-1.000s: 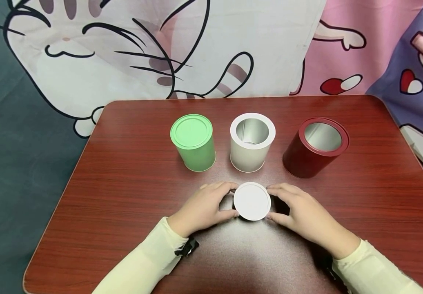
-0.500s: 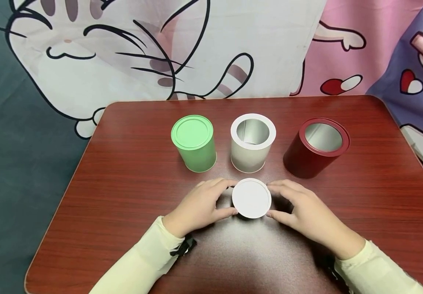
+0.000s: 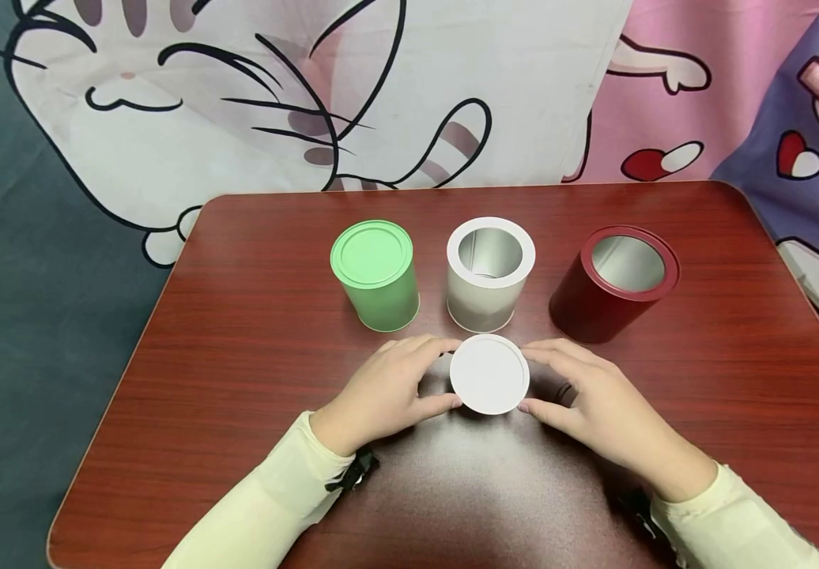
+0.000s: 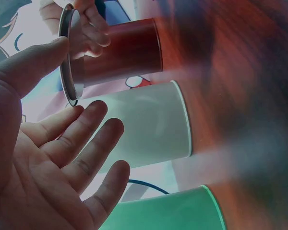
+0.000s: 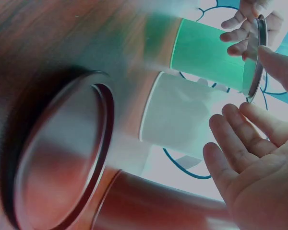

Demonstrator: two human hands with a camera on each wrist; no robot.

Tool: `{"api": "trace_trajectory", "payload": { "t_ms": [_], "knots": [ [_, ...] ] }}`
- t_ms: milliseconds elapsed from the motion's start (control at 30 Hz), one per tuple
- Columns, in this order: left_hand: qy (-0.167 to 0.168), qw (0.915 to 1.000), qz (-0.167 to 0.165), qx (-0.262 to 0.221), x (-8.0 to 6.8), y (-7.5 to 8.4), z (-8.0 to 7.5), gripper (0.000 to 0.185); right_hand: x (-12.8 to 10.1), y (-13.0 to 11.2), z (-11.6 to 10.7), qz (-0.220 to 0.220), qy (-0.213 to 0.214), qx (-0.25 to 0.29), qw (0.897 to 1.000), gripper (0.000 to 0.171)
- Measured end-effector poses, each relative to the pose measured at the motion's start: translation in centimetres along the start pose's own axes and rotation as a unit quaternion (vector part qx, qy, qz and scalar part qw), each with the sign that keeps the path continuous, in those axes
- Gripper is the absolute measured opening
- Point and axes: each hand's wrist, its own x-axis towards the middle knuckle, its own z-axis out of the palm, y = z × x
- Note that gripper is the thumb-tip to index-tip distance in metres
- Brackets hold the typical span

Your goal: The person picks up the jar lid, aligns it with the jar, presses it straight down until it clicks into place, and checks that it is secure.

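A round white tin lid [image 3: 489,374] is held level above the table, right in front of the white tin [image 3: 484,296]. My left hand [image 3: 395,387] pinches its left edge between thumb and forefinger, the other fingers spread, as the left wrist view shows. On the opposite edge my right hand [image 3: 594,407] pinches it in the same way. The white tin stands with its top uncovered, its bare metal inside showing. Seen edge-on in the right wrist view, the lid [image 5: 260,57] has a metal rim.
Left of the white tin stands a green tin [image 3: 381,296] with its lid on. A dark red tin [image 3: 598,304] with an uncovered top stands to the right. A dark red lid [image 5: 108,124] lies on the table [image 3: 189,442] near my right wrist. Behind hangs a cat-print cloth [image 3: 523,63].
Both hands have raised the white lid and moved it forward, closer to the white tin. The three tins have stayed where they were.
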Motion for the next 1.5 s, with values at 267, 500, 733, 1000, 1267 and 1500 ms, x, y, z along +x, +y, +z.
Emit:
{"api": "trace_trajectory", "payload": {
  "t_ms": [267,500,733,1000,1267,1500],
  "knots": [
    [0.012,0.9998,0.015,0.011,0.6,0.3,-1.2,0.058,0.6,-0.5,-1.0,0.008,-0.001,0.006,1.000,0.059],
    [0.025,0.9994,0.020,0.009,1.0,0.6,-2.4,0.058,1.6,-0.8,-1.8,0.002,0.005,-0.009,1.000,0.062],
    [0.035,0.9989,0.028,0.014,1.5,0.5,-3.2,0.059,2.3,-0.8,-2.4,0.004,0.010,-0.020,1.000,0.062],
    [0.052,0.9974,0.050,0.008,1.8,0.6,-4.2,0.059,3.0,-1.4,-3.1,0.004,0.014,-0.018,1.000,0.063],
    [0.058,0.9964,0.062,0.004,2.5,0.5,-4.8,0.059,3.6,-1.1,-3.5,-0.003,0.017,-0.011,1.000,0.062],
    [0.057,0.9964,0.062,-0.001,3.1,0.1,-4.9,0.058,4.0,-0.6,-3.5,0.015,0.010,0.005,1.000,0.059]
  ]
}}
